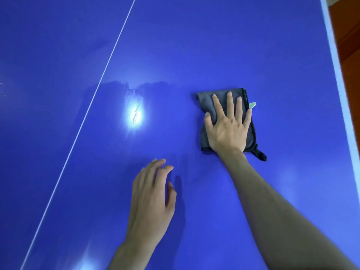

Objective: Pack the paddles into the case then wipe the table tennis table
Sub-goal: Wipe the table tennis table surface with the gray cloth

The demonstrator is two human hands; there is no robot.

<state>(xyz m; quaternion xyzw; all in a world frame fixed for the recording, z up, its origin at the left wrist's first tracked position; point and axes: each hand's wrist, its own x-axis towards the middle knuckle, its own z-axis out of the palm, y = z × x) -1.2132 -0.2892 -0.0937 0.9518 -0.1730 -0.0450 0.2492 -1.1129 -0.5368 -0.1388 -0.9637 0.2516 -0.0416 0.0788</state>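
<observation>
Glossy blue table tennis table (194, 45), white centre line (97, 88), orange floor (348, 36) at right.
Right hand (228, 129) presses flat, fingers spread, on a folded grey cloth (207, 106) lying lengthwise away from the person; left hand (153, 199) hovers nearby, relaxed, holding nothing.

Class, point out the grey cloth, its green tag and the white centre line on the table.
grey cloth (206, 102): head view, bare upper left corner.
green tag (252, 105): head view, middle of tag.
white centre line (97, 88): head view, mid-length.
</observation>
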